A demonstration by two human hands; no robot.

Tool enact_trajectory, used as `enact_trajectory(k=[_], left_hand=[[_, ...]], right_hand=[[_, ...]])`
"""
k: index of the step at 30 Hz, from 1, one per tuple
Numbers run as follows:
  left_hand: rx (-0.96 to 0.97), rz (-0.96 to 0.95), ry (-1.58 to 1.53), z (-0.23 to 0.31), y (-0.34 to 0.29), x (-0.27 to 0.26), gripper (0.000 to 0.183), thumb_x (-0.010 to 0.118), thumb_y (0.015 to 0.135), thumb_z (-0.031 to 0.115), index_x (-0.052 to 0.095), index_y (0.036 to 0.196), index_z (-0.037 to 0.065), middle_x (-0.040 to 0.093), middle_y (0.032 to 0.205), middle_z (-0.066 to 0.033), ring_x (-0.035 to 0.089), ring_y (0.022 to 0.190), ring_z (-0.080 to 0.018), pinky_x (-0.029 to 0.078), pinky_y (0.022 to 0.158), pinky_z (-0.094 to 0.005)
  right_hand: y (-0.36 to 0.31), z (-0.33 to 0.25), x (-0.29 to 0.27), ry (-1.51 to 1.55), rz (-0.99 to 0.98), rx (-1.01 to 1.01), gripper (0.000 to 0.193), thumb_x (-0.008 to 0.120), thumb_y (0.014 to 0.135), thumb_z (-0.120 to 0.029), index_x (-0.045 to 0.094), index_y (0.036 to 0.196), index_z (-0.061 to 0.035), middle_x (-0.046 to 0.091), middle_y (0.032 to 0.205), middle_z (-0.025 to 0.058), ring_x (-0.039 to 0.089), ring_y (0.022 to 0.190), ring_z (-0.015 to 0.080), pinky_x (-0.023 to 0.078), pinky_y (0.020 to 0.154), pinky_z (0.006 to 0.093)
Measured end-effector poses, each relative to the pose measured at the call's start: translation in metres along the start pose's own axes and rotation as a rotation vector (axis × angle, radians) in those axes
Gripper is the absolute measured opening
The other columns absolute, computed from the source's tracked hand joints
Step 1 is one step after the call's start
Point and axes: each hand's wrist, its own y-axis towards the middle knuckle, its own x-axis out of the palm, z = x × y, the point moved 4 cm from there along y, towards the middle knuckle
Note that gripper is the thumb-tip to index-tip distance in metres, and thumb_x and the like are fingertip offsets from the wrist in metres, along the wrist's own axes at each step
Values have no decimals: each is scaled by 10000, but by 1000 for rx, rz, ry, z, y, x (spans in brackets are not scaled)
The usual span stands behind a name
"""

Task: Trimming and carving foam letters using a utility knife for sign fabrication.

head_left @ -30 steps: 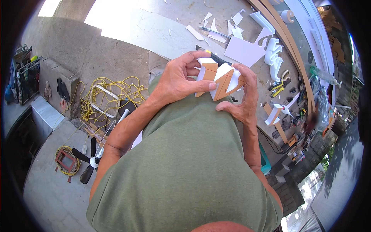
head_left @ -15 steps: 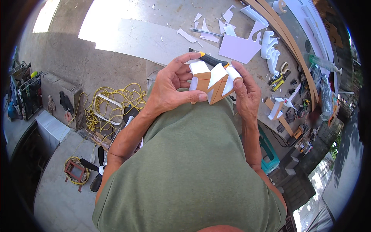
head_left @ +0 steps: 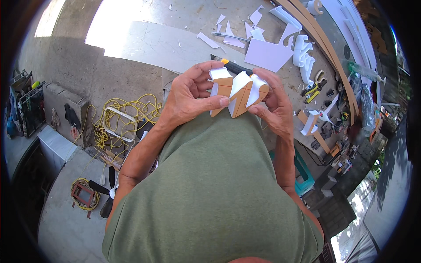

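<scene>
Between my two hands, above my lap, is a small raised sign letter (head_left: pixel 239 100) with a zigzag outline, a brown front face with thin red lines, and white side strips. My left hand (head_left: pixel 186 94) grips its left end, thumb on the brown face and fingers behind. At the right end my right hand (head_left: pixel 277 105) pinches the rounded part, thumb low and fingers curled over the white strip. Just beyond the letter, a black and yellow utility knife (head_left: pixel 237 67) lies on the table's near side, partly covered by my hands and the letter.
Across the worktable (head_left: pixel 184 15) lie white sheet offcuts (head_left: pixel 232 37), a pen (head_left: pixel 228 36), a larger white sheet (head_left: pixel 267 55) and a curly white letter piece (head_left: pixel 302 57). Yellow-handled pliers (head_left: pixel 312 93) and a glue gun (head_left: pixel 324 115) sit at right. Tangled yellow cord (head_left: pixel 114 120) covers floor at left.
The letter has turned slightly, and more of the brown face at its right end shows. My right thumb has slid lower, off the face. The whole view has shifted a little.
</scene>
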Motion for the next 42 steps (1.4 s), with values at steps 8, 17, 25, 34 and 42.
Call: enact_trajectory(k=[8,17,25,34,42], left_hand=[[12,3,-14,-2,0,-2,714,780,792,-1,422,1405,-75,603,1286,-251,642,1154,-274,542,971,-360],[-13,-7,-48,-5,1,-5,701,803,794,30,449,1392,-57,639,1236,-219,654,1131,-251,562,940,-350],[-37,-6,-47,-7,1,-6,700,789,805,21,432,1401,-59,631,1250,-225,651,1137,-251,557,949,-353],[-32,-16,-49,-7,0,-4,692,786,807,18,431,1395,-67,631,1245,-233,648,1143,-259,556,951,-361],[-15,-26,-49,-8,-1,-5,671,805,799,40,465,1370,-55,643,1233,-224,643,1155,-259,552,955,-359]], right_hand=[[2,-1,-3,9,-24,-51,753,829,787,-192,465,1429,-41,422,1449,124,548,1250,242,509,1027,385],[1,13,-11,298,-79,30,703,762,843,-167,437,1434,32,524,1361,127,627,1137,233,518,997,382],[-1,3,-4,186,-48,-24,778,832,770,-144,459,1431,28,558,1300,119,616,1148,226,514,1016,365],[-3,2,-6,234,-7,67,682,795,825,-127,483,1410,31,549,1265,110,606,1135,209,527,1007,360],[-3,3,-9,213,-61,48,649,775,839,-106,494,1406,37,548,1227,95,609,1096,192,541,974,346]])
